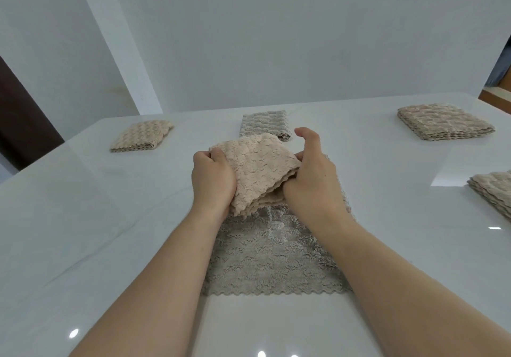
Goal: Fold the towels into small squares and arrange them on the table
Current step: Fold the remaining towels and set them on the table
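Observation:
A folded beige towel (257, 171) is held just above the table's middle. My left hand (213, 179) grips its left edge and my right hand (312, 179) grips its right edge, thumb raised. Beneath it a grey towel (273, 262) lies spread flat toward me. Folded towels rest on the white table (83, 232): a beige square (141, 136) at the far left, a grey one (264, 123) at the far middle, a beige one (442, 121) at the far right, and another beige one (495, 193) cut off by the right edge.
The glossy table ends at a pale wall (276, 38) behind. A dark door or frame (19, 118) stands at the left. Wooden furniture (497, 94) shows at the far right.

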### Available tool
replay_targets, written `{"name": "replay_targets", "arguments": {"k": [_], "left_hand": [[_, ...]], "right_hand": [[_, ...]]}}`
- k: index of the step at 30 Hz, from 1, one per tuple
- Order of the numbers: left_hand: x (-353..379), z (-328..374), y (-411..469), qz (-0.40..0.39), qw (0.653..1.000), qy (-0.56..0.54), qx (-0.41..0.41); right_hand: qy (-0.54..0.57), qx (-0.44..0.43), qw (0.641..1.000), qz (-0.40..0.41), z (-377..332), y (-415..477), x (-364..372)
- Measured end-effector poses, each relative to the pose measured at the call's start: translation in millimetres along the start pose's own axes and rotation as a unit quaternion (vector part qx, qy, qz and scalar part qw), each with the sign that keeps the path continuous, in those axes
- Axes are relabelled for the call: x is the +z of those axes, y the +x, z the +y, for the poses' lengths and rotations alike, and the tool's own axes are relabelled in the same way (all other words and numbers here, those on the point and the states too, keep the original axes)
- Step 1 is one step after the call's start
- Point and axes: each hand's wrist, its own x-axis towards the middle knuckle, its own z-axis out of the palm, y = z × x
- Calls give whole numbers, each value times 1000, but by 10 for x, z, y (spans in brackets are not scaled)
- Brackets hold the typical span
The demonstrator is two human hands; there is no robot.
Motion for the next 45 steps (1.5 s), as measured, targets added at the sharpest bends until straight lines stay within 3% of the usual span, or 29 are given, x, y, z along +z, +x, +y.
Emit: {"name": "replay_targets", "arguments": {"k": [5, 10, 13, 16, 22, 24, 27, 29, 30, 35, 38, 40, 43, 45], "left_hand": [[43, -46, 1, 7, 998, 48, 33], [-37, -58, 113, 29, 997, 56, 44], [-75, -78, 165, 29, 996, 67, 46], [-112, -82, 200, 33, 996, 62, 48], [-119, -106, 253, 1, 999, 42, 12], [-116, -116, 257, -14, 999, 37, 7], [-137, -100, 242, -34, 998, 43, 13], [-156, -76, 219, -48, 998, 42, 26], [-157, -61, 207, -55, 997, 39, 34], [-82, -21, 75, -90, 986, 64, 128], [-30, -31, 27, -102, 985, 54, 132], [-13, -26, 22, -115, 989, 32, 82], [7, -12, 22, -172, 981, -53, -66], [29, -40, 17, -192, 975, -62, -98]], "right_hand": [[21, 37, 999, 16, 19, 30, -15], [82, 104, 991, -22, -6, 93, -51], [176, 170, 968, -49, -23, 122, -36], [256, 145, 952, -87, -3, 152, -45], [207, 90, 966, -123, 67, 183, -58], [259, 94, 946, -169, 59, 175, -95], [384, 132, 878, -253, 66, 172, -202], [452, 173, 835, -263, 44, 178, -263], [458, 194, 831, -248, 40, 187, -281], [372, 257, 882, -133, 88, 252, -217], [303, 259, 912, -93, 111, 254, -155], [241, 239, 939, -59, 141, 254, -129], [147, 184, 971, -30, 180, 267, -93], [75, 145, 987, -3, 153, 251, -92]]}}
